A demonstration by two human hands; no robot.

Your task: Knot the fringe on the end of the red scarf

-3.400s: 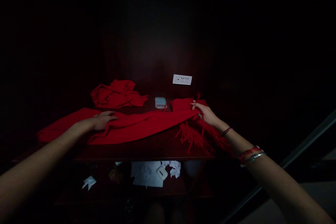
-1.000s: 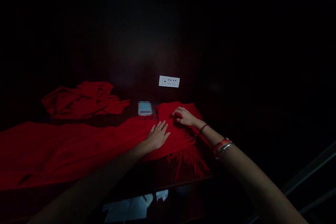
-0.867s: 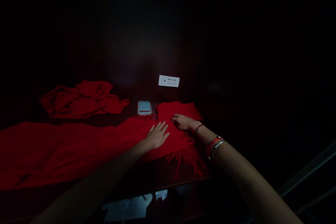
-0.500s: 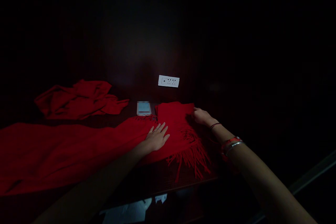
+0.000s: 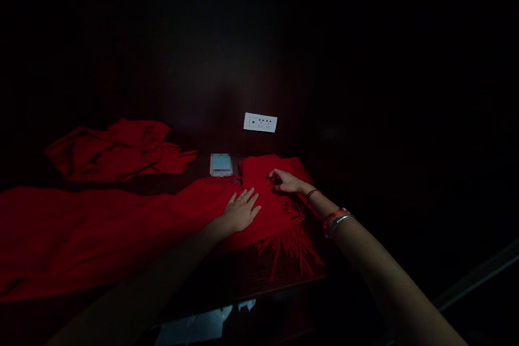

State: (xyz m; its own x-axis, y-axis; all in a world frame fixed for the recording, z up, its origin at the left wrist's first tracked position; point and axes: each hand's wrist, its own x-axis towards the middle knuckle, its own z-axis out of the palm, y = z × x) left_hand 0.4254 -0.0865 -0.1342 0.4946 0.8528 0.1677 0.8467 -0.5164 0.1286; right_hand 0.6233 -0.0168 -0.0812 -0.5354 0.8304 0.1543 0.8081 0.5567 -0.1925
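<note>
A long red scarf point(image 5: 101, 232) with a fringed end point(image 5: 292, 240) lies spread across a dark wooden table point(image 5: 243, 275). My left hand point(image 5: 241, 211) rests flat on it, fingers apart, near its right end. Just to the right, my right hand point(image 5: 286, 181) touches the cloth with curled fingers; whether it pinches the fabric I cannot tell. That wrist wears red and silver bracelets point(image 5: 335, 219). A folded red scarf point(image 5: 271, 165) lies under and behind my right hand.
A second red scarf point(image 5: 117, 148) lies crumpled at the back left. A small pale box point(image 5: 221, 164) stands behind my hands. A white socket plate point(image 5: 260, 122) is on the dark wall. White papers point(image 5: 190, 330) show below the table's front edge.
My right hand slid out to the scarf's right edge and has come back left onto the cloth. My left hand has stayed pressed in place. The view has shifted slightly.
</note>
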